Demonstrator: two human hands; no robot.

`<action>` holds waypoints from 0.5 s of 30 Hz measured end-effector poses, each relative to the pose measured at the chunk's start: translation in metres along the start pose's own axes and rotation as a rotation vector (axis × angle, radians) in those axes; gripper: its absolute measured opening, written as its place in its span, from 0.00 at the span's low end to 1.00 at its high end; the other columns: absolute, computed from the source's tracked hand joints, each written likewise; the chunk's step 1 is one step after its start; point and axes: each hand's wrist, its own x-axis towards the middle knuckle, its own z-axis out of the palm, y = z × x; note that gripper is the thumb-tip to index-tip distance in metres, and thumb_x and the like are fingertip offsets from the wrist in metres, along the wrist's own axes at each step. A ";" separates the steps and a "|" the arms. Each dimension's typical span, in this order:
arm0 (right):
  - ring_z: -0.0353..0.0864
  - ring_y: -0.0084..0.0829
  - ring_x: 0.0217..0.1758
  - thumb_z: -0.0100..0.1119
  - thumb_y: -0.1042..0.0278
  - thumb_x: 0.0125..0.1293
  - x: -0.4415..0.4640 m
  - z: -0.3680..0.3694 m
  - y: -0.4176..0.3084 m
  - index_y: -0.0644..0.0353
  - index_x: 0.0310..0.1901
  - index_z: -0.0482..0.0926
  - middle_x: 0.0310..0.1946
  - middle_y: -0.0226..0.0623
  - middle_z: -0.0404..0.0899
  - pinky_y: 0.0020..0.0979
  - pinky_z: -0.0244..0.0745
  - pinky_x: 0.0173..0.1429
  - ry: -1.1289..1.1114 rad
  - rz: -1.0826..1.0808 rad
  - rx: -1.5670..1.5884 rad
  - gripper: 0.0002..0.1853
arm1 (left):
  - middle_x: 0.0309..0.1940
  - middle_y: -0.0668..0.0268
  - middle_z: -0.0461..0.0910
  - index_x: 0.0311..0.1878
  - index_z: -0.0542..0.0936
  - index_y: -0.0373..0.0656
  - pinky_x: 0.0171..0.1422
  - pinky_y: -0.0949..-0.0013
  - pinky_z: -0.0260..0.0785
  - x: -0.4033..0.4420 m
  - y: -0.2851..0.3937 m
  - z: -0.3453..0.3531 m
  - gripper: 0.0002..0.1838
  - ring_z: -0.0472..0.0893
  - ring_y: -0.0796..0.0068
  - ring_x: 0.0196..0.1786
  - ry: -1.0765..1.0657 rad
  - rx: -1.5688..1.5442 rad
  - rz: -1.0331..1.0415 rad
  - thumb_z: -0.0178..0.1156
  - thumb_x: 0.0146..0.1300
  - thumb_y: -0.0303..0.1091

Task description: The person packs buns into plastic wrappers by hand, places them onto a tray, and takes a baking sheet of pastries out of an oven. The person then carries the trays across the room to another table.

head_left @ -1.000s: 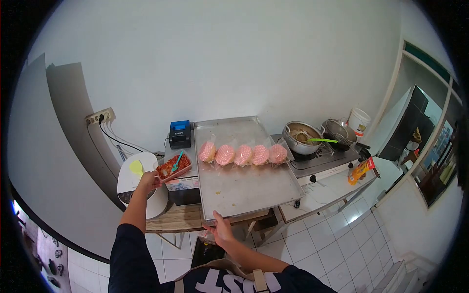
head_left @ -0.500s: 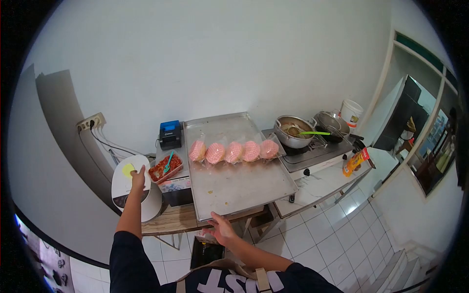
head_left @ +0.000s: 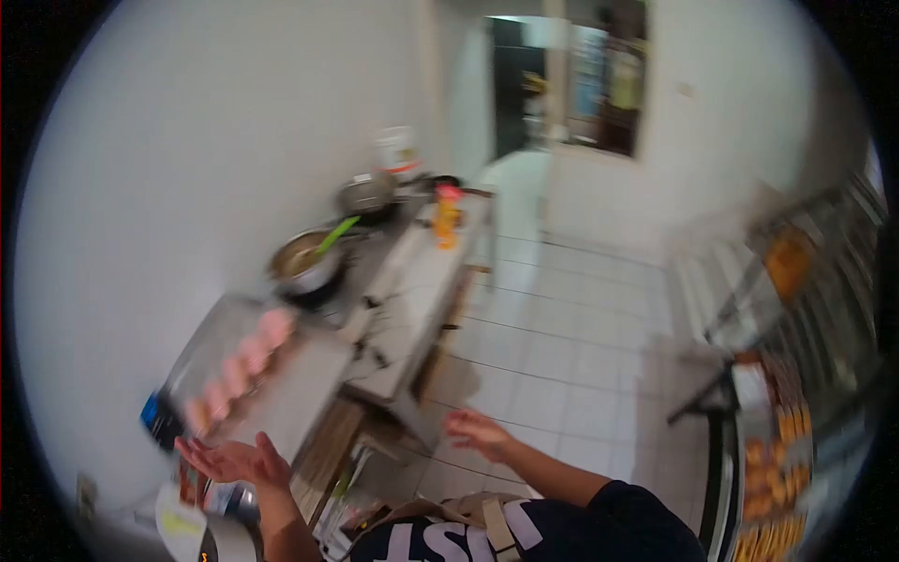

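Note:
My left hand (head_left: 234, 462), palm up with its fingers spread, holds nothing. It hovers by the near corner of a metal baking tray (head_left: 295, 379), close to a white rounded appliance (head_left: 229, 541) with a yellow patch on top. Across the tray lies a row of pink wrapped rounds (head_left: 239, 367), blurred by motion. My right hand (head_left: 478, 435) hangs above the tiled floor, right of the table; its fingers are loosely apart with nothing in them. A blue and black device (head_left: 161, 421) stands at the tray's left corner.
Beyond the tray, a stove carries a pot (head_left: 307, 262) with a green-handled utensil (head_left: 337, 236) and a second pan (head_left: 367, 194). An orange packet (head_left: 447, 220) lies on the counter. At right stands a rack (head_left: 805, 281) and a case with rows of baked goods (head_left: 773, 478).
My view has swung right, bringing in the rack and baked goods. My left hand has left the white appliance's top and turned palm up. My right hand has moved away from the tray's edge.

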 end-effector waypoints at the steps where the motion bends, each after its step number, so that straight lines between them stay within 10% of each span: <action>1: 0.70 0.31 0.53 0.59 0.62 0.59 -0.036 -0.035 -0.014 0.53 0.52 0.67 0.51 0.34 0.71 0.38 0.66 0.55 0.106 -0.143 0.038 0.20 | 0.67 0.46 0.42 0.67 0.45 0.45 0.70 0.54 0.39 -0.007 0.020 0.024 0.42 0.47 0.52 0.69 0.019 -0.126 -0.039 0.59 0.55 0.40; 7: 0.74 0.29 0.47 0.55 0.64 0.60 -0.309 -0.195 -0.022 0.56 0.48 0.69 0.47 0.36 0.75 0.35 0.69 0.51 0.905 -0.684 0.274 0.15 | 0.68 0.53 0.43 0.66 0.46 0.41 0.70 0.51 0.37 -0.043 0.213 0.139 0.42 0.47 0.55 0.69 -0.091 -0.623 -0.067 0.59 0.57 0.46; 15: 0.76 0.26 0.40 0.51 0.66 0.61 -0.498 -0.147 0.257 0.57 0.46 0.69 0.40 0.35 0.78 0.30 0.70 0.45 1.668 -1.132 0.650 0.12 | 0.67 0.49 0.45 0.66 0.53 0.42 0.68 0.44 0.33 -0.164 0.462 0.093 0.44 0.43 0.49 0.70 -0.870 -1.260 0.372 0.65 0.48 0.41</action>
